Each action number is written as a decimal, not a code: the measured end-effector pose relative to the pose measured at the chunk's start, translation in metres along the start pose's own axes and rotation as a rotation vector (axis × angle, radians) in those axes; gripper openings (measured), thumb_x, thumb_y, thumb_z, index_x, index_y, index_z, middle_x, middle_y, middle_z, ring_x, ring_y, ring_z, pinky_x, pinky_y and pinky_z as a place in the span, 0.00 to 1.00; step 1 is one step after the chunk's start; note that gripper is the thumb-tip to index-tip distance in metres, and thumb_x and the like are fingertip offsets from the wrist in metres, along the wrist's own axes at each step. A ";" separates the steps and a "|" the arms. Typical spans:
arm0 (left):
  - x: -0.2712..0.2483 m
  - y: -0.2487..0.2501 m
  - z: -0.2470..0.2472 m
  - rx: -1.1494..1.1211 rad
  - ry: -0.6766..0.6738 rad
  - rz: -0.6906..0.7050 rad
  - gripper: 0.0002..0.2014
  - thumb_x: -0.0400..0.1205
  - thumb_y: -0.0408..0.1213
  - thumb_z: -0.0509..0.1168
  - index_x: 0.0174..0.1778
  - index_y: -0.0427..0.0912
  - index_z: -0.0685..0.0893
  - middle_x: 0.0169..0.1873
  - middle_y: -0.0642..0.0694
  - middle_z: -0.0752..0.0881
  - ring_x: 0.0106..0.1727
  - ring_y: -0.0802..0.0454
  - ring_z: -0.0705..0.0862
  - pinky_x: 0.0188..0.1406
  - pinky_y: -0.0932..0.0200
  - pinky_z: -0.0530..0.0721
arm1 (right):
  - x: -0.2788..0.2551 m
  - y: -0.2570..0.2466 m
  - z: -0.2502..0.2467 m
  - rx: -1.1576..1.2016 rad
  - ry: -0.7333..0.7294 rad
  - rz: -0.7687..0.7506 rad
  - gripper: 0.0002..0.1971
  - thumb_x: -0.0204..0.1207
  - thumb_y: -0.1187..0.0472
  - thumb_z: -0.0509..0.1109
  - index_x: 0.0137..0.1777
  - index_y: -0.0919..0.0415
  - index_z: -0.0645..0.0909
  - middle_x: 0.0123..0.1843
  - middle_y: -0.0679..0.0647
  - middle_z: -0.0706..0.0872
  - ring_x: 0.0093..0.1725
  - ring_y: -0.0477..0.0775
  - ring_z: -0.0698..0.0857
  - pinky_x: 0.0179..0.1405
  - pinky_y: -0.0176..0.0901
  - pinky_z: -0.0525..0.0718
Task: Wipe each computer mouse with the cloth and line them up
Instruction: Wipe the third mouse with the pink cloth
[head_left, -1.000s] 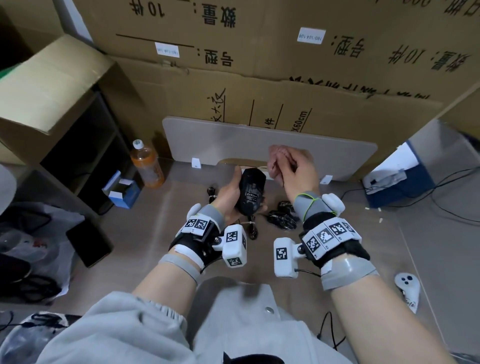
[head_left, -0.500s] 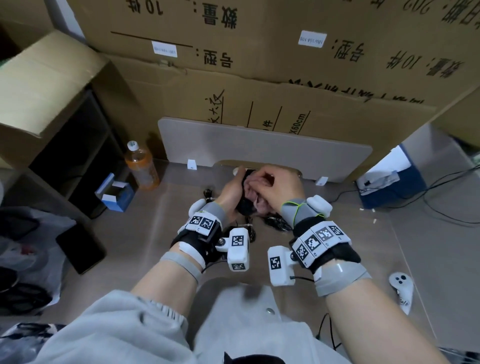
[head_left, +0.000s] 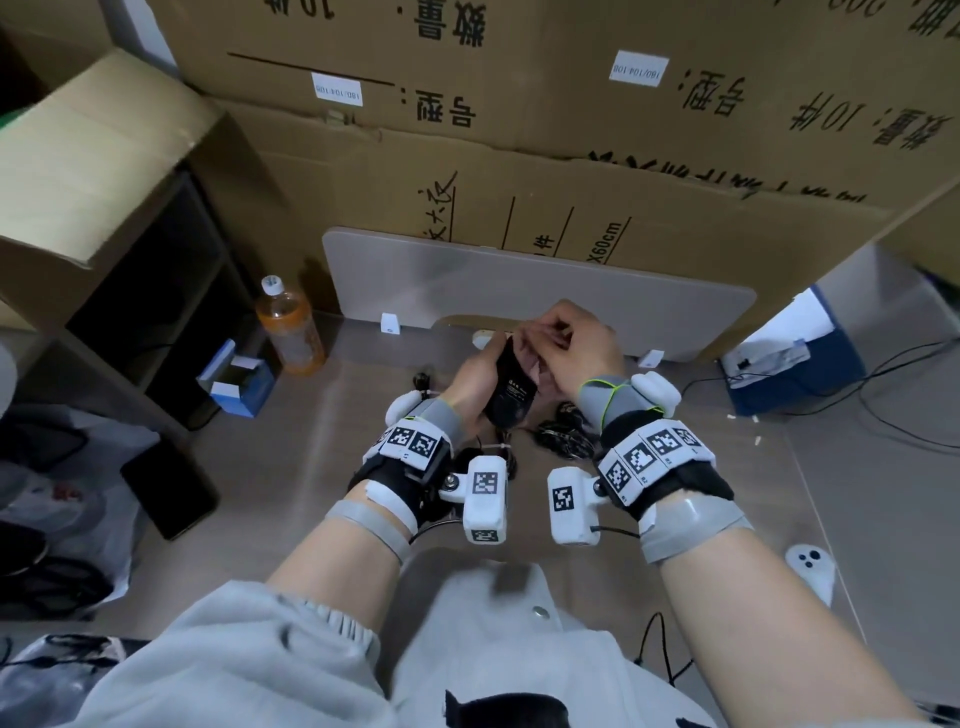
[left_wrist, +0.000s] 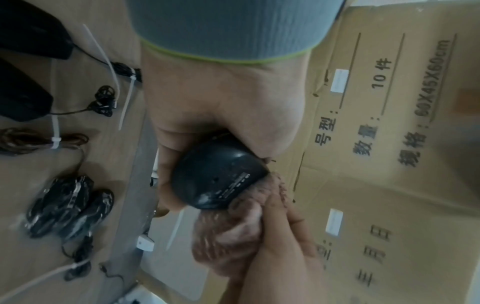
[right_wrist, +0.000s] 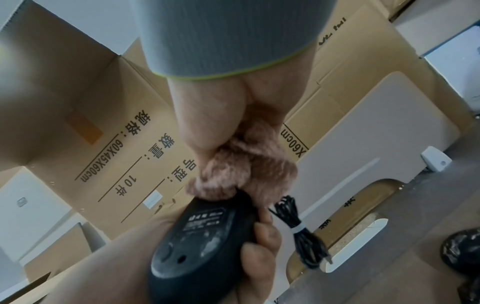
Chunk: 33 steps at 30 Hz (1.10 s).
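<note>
My left hand (head_left: 475, 371) grips a black computer mouse (head_left: 511, 387) above the floor, underside with its label turned up (right_wrist: 202, 232). My right hand (head_left: 566, 343) holds a bunched pink fluffy cloth (left_wrist: 233, 230) and presses it against the far end of that mouse (left_wrist: 218, 181). The mouse's bundled black cable (right_wrist: 298, 224) hangs beside it, tied with a white strip. Other black mice (left_wrist: 23, 94) lie on the floor under my hands, with tied cables (left_wrist: 70, 205) beside them.
Stacked cardboard boxes (head_left: 571, 130) and a leaning grey board (head_left: 519, 291) stand just behind. An orange drink bottle (head_left: 288, 327) and a small blue box (head_left: 236, 379) sit at the left by a dark shelf. A blue-white box (head_left: 789, 364) and a white controller (head_left: 810, 569) lie right.
My right hand with the cloth came down onto the mouse, then moved up to its far end. My left hand has kept holding the mouse, tilting it slightly.
</note>
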<state>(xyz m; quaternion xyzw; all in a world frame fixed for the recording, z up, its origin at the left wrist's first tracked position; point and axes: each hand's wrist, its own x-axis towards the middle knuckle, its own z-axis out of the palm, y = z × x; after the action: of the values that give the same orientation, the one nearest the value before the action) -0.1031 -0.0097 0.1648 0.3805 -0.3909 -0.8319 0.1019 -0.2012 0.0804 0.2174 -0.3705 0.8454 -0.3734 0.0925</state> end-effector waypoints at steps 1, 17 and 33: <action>0.001 0.001 0.000 -0.039 0.015 -0.001 0.29 0.92 0.57 0.52 0.66 0.33 0.84 0.56 0.34 0.90 0.53 0.41 0.90 0.52 0.51 0.89 | -0.002 -0.002 0.000 0.025 -0.037 -0.032 0.04 0.74 0.55 0.77 0.44 0.51 0.84 0.48 0.49 0.89 0.49 0.53 0.88 0.52 0.44 0.85; 0.012 0.011 -0.016 -0.337 0.051 -0.047 0.34 0.90 0.64 0.49 0.57 0.34 0.84 0.47 0.32 0.89 0.39 0.40 0.90 0.35 0.51 0.89 | -0.019 0.017 0.008 0.238 -0.139 0.104 0.10 0.72 0.61 0.79 0.37 0.43 0.86 0.38 0.51 0.90 0.36 0.55 0.88 0.36 0.45 0.85; 0.003 0.004 -0.001 -0.153 0.011 -0.059 0.38 0.94 0.57 0.43 0.37 0.35 0.89 0.27 0.39 0.90 0.25 0.47 0.89 0.26 0.61 0.86 | -0.010 0.005 0.010 0.395 -0.161 0.147 0.08 0.71 0.65 0.82 0.42 0.56 0.85 0.38 0.46 0.91 0.42 0.48 0.91 0.44 0.39 0.88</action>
<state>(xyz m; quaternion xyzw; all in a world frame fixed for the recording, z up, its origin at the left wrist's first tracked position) -0.1055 -0.0140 0.1653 0.3877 -0.3141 -0.8598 0.1083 -0.1919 0.0839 0.2056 -0.3113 0.7704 -0.4934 0.2574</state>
